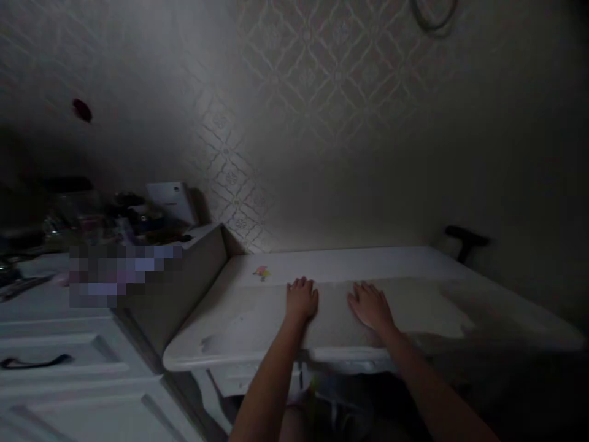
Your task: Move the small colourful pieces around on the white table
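Observation:
Both hands rest palm down on a pale desk (257,313) against the wall. My left hand (301,299) lies near the middle of the desktop, its fingers pointing toward the wall and holding nothing. A short way to its right, my right hand (370,305) lies flat with fingers a little apart, also holding nothing. Beyond the left hand, to its left, is a small colourful sticker or flat ornament (262,272); its exact kind is too small to tell. The light is dim, and shadow covers the desk's right side.
At the left stands a taller white cabinet (69,393) with a dark drawer handle (37,361). Many small items and a white box (170,202) crowd its top, part of it blurred out. A dark T-shaped object (467,239) shows at the desk's right back edge.

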Available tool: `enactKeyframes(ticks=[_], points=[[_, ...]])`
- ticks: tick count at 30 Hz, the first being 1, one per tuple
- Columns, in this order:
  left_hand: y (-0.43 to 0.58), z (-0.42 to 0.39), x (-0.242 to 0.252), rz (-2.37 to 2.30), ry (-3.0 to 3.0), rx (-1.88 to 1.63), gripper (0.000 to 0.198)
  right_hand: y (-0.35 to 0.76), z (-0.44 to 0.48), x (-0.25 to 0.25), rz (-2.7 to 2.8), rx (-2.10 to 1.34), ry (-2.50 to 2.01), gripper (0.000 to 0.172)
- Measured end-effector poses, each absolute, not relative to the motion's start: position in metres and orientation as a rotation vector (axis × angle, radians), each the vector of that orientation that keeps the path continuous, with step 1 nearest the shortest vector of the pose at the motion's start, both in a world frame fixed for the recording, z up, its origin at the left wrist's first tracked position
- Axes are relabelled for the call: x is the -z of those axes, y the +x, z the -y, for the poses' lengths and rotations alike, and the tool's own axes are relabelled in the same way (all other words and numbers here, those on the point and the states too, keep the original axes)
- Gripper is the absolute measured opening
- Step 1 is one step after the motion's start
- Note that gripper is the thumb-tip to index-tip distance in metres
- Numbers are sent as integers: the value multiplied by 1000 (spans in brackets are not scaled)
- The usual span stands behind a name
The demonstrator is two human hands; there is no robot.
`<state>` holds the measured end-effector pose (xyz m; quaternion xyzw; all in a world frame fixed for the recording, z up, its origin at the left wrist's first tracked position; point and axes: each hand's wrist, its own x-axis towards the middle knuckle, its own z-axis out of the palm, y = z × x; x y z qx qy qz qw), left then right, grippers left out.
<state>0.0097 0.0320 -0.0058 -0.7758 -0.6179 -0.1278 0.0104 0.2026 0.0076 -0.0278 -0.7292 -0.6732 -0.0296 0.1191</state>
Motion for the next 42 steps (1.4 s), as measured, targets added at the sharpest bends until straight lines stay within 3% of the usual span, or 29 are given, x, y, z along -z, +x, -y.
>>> enactKeyframes(ticks=[42], points=[[9, -33, 5, 1932, -2436, 381, 39, 204, -10, 33, 1942, 87, -2120, 49]])
